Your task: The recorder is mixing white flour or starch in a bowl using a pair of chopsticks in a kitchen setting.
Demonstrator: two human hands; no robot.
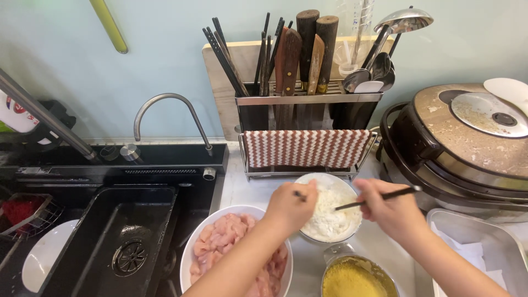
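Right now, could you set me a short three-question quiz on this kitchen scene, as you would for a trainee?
1. True or false: the right hand holds chopsticks over the flour bowl.
2. What lies in the big white bowl beside the sink? A) raw meat pieces B) noodles C) eggs
3. Fill in: the container nearest the camera holds ____ crumbs.

Key: 1 true; 2 A; 3 yellow.
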